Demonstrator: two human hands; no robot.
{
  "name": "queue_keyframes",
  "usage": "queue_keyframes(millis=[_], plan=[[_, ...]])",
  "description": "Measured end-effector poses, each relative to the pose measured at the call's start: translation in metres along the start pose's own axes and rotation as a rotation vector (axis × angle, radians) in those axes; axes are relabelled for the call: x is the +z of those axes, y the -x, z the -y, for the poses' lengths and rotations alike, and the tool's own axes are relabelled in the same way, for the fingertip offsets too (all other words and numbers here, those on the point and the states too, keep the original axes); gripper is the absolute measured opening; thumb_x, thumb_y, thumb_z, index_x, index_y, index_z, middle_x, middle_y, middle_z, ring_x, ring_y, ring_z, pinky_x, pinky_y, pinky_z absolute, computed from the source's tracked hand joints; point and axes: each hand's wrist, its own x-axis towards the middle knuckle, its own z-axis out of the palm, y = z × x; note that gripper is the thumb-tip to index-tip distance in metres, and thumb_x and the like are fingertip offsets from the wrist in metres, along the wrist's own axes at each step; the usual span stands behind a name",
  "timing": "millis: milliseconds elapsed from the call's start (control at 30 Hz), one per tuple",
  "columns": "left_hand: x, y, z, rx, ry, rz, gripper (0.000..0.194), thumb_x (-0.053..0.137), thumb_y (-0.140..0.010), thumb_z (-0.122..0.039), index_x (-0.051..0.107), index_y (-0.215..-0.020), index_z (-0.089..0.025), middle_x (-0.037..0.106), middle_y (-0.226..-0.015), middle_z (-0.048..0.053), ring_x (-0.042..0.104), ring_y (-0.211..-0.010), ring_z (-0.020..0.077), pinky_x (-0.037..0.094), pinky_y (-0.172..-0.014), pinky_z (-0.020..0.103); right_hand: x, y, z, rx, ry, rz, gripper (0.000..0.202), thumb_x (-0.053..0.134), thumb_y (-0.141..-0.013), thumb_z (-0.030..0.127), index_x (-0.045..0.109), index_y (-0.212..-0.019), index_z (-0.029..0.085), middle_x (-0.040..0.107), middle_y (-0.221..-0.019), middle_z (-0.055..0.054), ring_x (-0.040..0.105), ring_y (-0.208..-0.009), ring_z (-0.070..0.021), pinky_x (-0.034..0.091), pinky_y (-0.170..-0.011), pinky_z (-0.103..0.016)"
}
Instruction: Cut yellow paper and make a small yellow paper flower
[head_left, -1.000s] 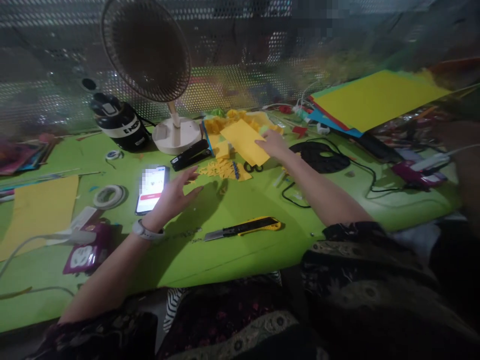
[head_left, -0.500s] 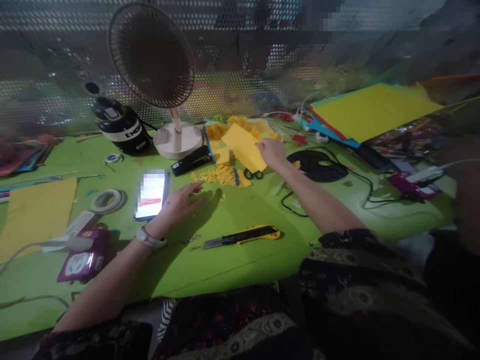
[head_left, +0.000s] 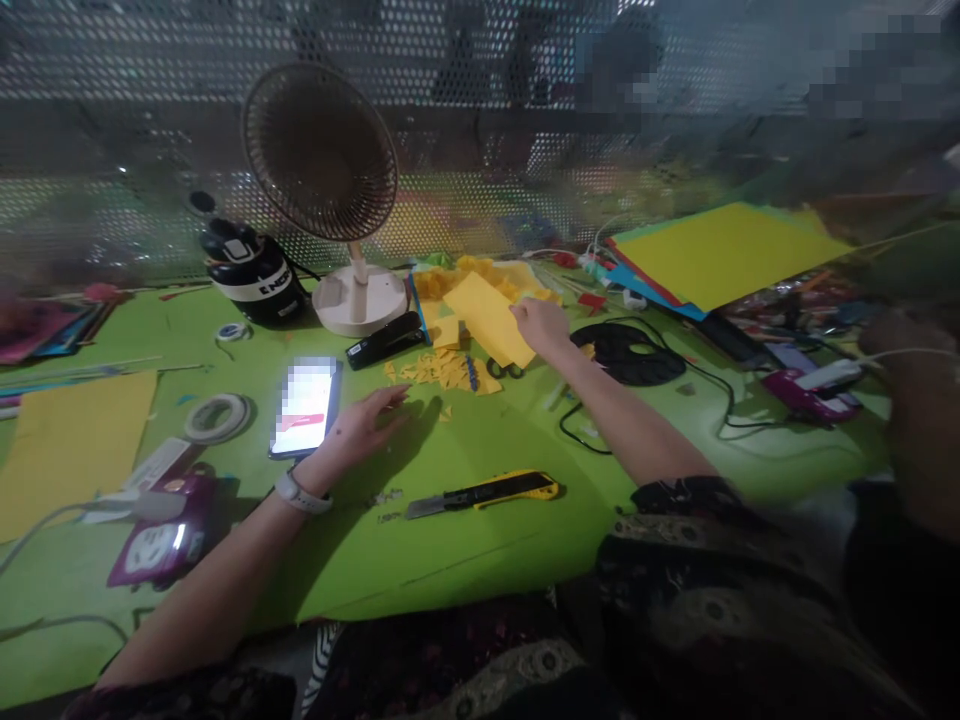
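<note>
My left hand (head_left: pixel 364 425) hovers or rests, fingers stretched out, just right of a lit phone (head_left: pixel 304 408) on the green table. A pile of small yellow paper scraps (head_left: pixel 442 370) lies beyond its fingertips. My right hand (head_left: pixel 545 328) is closed at the right edge of a yellow paper sheet (head_left: pixel 486 315), with the fingertips partly hidden. Below that sheet the dark handles of scissors (head_left: pixel 505 369) show. A yellow box cutter (head_left: pixel 487 493), blade out, lies near the front edge. Left of the sheet sits a black stapler (head_left: pixel 385 341).
A white fan (head_left: pixel 360 298) and a black bottle (head_left: pixel 259 285) stand at the back. Tape (head_left: pixel 217 417) and a purple power strip (head_left: pixel 161 535) lie left. At right are a black cushion-like pad (head_left: pixel 630 358), cables, stacked coloured paper (head_left: pixel 727 250) and another person's arm (head_left: pixel 919 430).
The view has tipped slightly upward, so the table appears lower. Both my hands stay in nearly the same places. The other person's arm at the right shows more.
</note>
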Motion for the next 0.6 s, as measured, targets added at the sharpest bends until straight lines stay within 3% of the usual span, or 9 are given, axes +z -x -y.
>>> queue_keyframes(millis=[67,167,233,300,367,400,433,500,600], plan=[[-0.004,0.001,-0.006,-0.049,0.063,-0.009,0.045,0.069,-0.086,-0.051,0.073,-0.117,-0.019,0.078,-0.103,0.013,0.075,-0.088,0.0250,0.063,-0.081,0.043,-0.002,0.003,0.002,-0.011,0.042,-0.013,0.041,0.040,-0.106,0.035,0.075,-0.114,0.015,0.076,-0.108,-0.018,0.068,-0.100,-0.0303,0.046,-0.080,-0.035],[-0.013,0.003,-0.018,-0.215,0.330,0.127,0.054,0.054,-0.092,-0.067,0.074,-0.104,-0.018,0.073,-0.074,0.007,0.069,-0.061,0.0194,0.056,-0.056,0.032,-0.003,0.008,0.004,-0.060,0.067,-0.082,0.042,0.041,-0.105,0.033,0.077,-0.114,0.014,0.072,-0.117,-0.019,0.065,-0.107,-0.0305,0.046,-0.084,-0.037],[-0.022,0.001,-0.026,-0.249,0.451,0.191,0.066,0.043,-0.094,-0.075,0.073,-0.105,-0.017,0.072,-0.075,0.008,0.071,-0.066,0.0223,0.056,-0.056,0.034,-0.003,0.011,0.005,-0.093,0.045,-0.138,0.041,0.042,-0.104,0.033,0.078,-0.111,0.014,0.070,-0.121,-0.019,0.061,-0.111,-0.0311,0.046,-0.087,-0.038],[-0.031,-0.003,-0.032,-0.144,0.265,-0.057,0.055,0.063,-0.087,-0.069,0.073,-0.106,-0.018,0.076,-0.101,0.013,0.073,-0.098,0.0292,0.060,-0.078,0.042,-0.003,0.012,0.003,-0.095,0.000,-0.178,0.040,0.044,-0.103,0.032,0.079,-0.107,0.015,0.070,-0.119,-0.019,0.060,-0.110,-0.0309,0.046,-0.088,-0.039],[-0.041,-0.008,-0.037,0.044,-0.028,-0.540,0.063,0.082,-0.074,-0.061,0.068,-0.119,-0.019,0.063,-0.138,0.017,0.052,-0.137,0.0373,0.048,-0.109,0.055,-0.001,0.012,0.001,-0.070,-0.063,-0.209,0.039,0.044,-0.102,0.032,0.079,-0.102,0.015,0.070,-0.115,-0.018,0.061,-0.105,-0.0299,0.046,-0.087,-0.039],[-0.046,-0.009,-0.040,0.110,-0.085,-0.676,0.068,0.082,-0.076,-0.058,0.062,-0.129,-0.020,0.051,-0.153,0.016,0.038,-0.149,0.0374,0.038,-0.118,0.059,-0.001,0.011,0.000,-0.053,-0.101,-0.225,0.039,0.043,-0.102,0.032,0.079,-0.100,0.016,0.070,-0.113,-0.018,0.062,-0.103,-0.0294,0.046,-0.086,-0.039],[-0.053,-0.009,-0.043,0.148,-0.067,-0.751,0.067,0.076,-0.084,-0.056,0.055,-0.138,-0.022,0.043,-0.160,0.014,0.034,-0.152,0.0347,0.035,-0.120,0.059,0.000,0.010,-0.001,-0.035,-0.143,-0.238,0.039,0.043,-0.102,0.033,0.078,-0.099,0.016,0.071,-0.111,-0.017,0.062,-0.101,-0.0290,0.046,-0.085,-0.038],[-0.069,-0.007,-0.053,0.182,0.048,-0.812,0.059,0.058,-0.098,-0.057,0.045,-0.146,-0.025,0.045,-0.159,0.010,0.038,-0.150,0.0314,0.035,-0.119,0.060,0.000,0.008,-0.003,-0.008,-0.236,-0.261,0.036,0.044,-0.101,0.034,0.076,-0.094,0.017,0.072,-0.106,-0.015,0.063,-0.098,-0.0282,0.046,-0.083,-0.038],[-0.095,0.000,-0.072,0.133,0.066,-0.681,0.065,0.050,-0.100,-0.064,0.038,-0.152,-0.027,0.045,-0.158,0.004,0.019,-0.158,0.0341,0.034,-0.117,0.062,-0.003,0.008,-0.005,0.033,-0.372,-0.284,0.031,0.048,-0.099,0.034,0.070,-0.083,0.019,0.072,-0.093,-0.012,0.062,-0.090,-0.0258,0.045,-0.081,-0.036]])
